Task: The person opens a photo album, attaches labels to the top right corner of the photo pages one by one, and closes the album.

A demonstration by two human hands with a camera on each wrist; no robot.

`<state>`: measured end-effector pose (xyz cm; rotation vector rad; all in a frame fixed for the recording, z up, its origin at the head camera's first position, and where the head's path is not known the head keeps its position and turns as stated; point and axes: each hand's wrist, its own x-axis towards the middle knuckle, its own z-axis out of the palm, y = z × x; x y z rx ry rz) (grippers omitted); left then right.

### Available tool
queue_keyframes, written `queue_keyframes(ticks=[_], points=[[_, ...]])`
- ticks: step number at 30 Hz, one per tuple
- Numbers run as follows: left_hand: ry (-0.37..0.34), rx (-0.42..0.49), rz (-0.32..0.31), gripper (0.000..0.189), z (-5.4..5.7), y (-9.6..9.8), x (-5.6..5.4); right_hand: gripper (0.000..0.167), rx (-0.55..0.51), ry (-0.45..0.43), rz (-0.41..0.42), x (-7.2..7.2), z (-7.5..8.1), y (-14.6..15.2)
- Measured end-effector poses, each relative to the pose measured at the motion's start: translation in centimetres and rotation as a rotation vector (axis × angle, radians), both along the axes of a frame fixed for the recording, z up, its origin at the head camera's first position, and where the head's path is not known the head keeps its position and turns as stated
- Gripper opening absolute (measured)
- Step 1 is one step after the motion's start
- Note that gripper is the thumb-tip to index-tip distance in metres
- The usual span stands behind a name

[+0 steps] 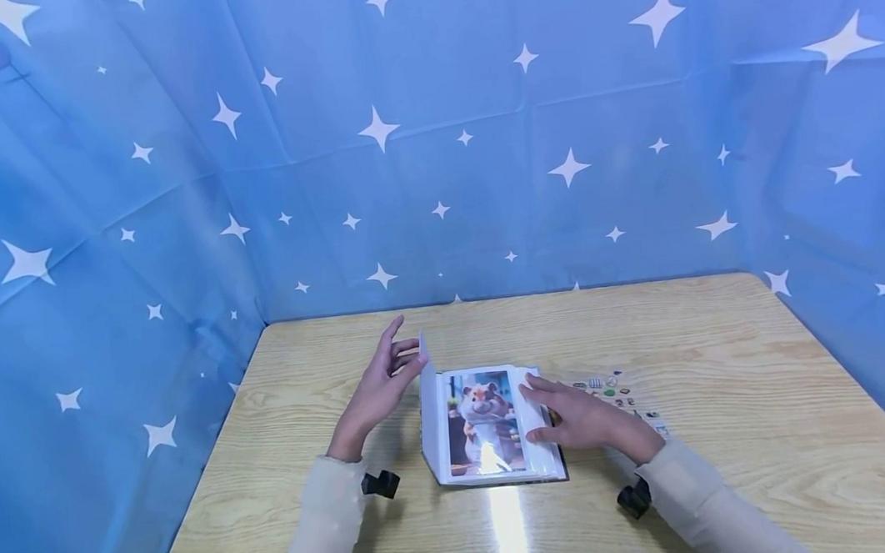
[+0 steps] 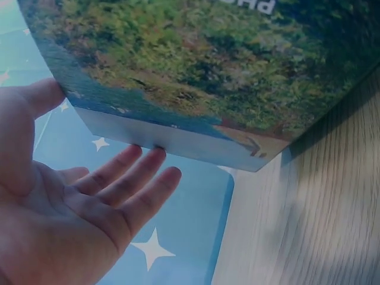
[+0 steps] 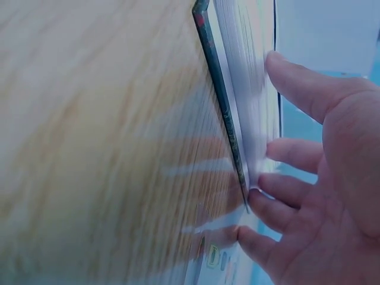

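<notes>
A photo album (image 1: pixel 540 469) lies open on the table, with a printed picture (image 1: pixel 484 429) of a hamster-like animal on its page. Its front cover (image 1: pixel 430 427) stands nearly upright on the left. My left hand (image 1: pixel 379 390) is at that cover's edge, thumb and extended fingertips against it. In the left wrist view, the cover's outside (image 2: pixel 190 77) shows a leafy print and part of a title. My right hand (image 1: pixel 581 411) rests with spread fingers on the right side of the pages. From the right wrist view, its thumb and fingertips touch the page block (image 3: pixel 246 77) above the back cover (image 3: pixel 222 101).
A clear sheet of small stickers (image 1: pixel 617 391) lies right of the album, partly beneath my right forearm. The wooden table (image 1: pixel 758 427) meets a blue star-patterned curtain (image 1: pixel 483 182) at the back and sides. Glare shines on the table in front of the album.
</notes>
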<state>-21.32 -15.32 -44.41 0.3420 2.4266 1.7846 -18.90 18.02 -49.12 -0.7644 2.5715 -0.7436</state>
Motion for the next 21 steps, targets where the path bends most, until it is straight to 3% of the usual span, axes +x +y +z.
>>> queue_keyframes(ticks=[9, 21], points=[[0.068, 0.038, 0.009, 0.071, 0.0, -1.5, 0.0, 0.082, 0.014, 0.003, -0.005, 0.0, -0.1, -0.1], [0.015, 0.065, 0.029, 0.069, -0.5, -3.6, 0.6, 0.082, 0.021, 0.003, 0.001, -0.1, -0.2, 0.0]])
